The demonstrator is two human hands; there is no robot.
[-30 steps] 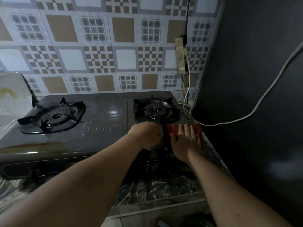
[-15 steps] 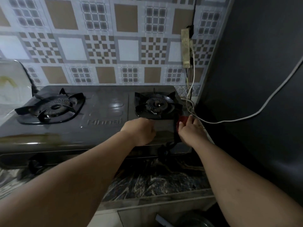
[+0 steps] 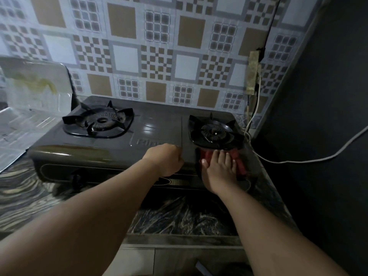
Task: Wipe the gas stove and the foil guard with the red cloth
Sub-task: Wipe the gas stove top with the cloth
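A dark two-burner gas stove (image 3: 111,148) stands on the marble-patterned counter. The red cloth (image 3: 239,163) lies on the stove's front right corner, just in front of the right burner (image 3: 214,134). My right hand (image 3: 220,172) presses flat on the cloth with its fingers spread. Curled into a fist, my left hand (image 3: 165,159) rests on the stove's front edge near the middle. The foil guard (image 3: 35,90), stained yellow, stands at the stove's left side and runs down onto the counter.
A tiled wall backs the stove. A dark panel (image 3: 318,116) closes off the right side, with a white cable (image 3: 298,161) crossing it and running to a socket strip (image 3: 253,73) on the wall. The left burner (image 3: 99,122) is uncovered.
My right hand with the cloth went back along the stove's right edge, then came forward again to the front right corner. My left hand stayed on the front edge.
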